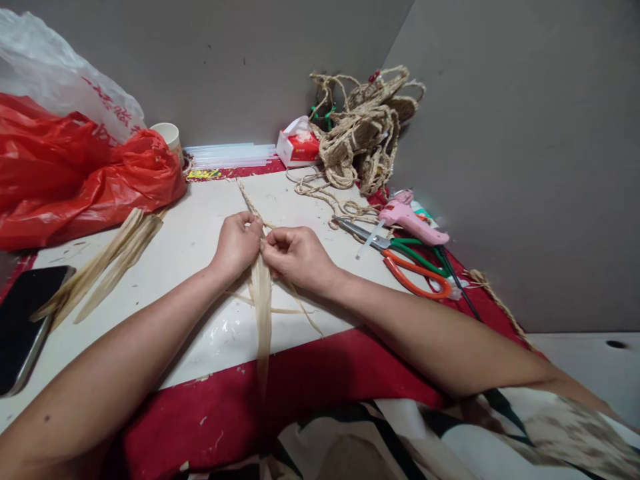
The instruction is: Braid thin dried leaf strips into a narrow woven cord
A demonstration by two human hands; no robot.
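Observation:
My left hand and my right hand meet over the white board, thumbs and fingers pinched on a braid of dried husk strips. The finished-looking thin braid runs up and away from my fingers, while a broad pale strip hangs toward me past the board's near edge. Narrower loose strands stick out to the sides beneath my hands. The exact spot where the strips cross is hidden by my fingertips. More dried husk strips lie at the left, partly over a black phone.
Red cloth lies under the board. Scissors and a pink glue gun lie right. Behind are coiled braided rope, a tissue pack, glue sticks, a cup and a red plastic bag. Grey panels enclose the far side.

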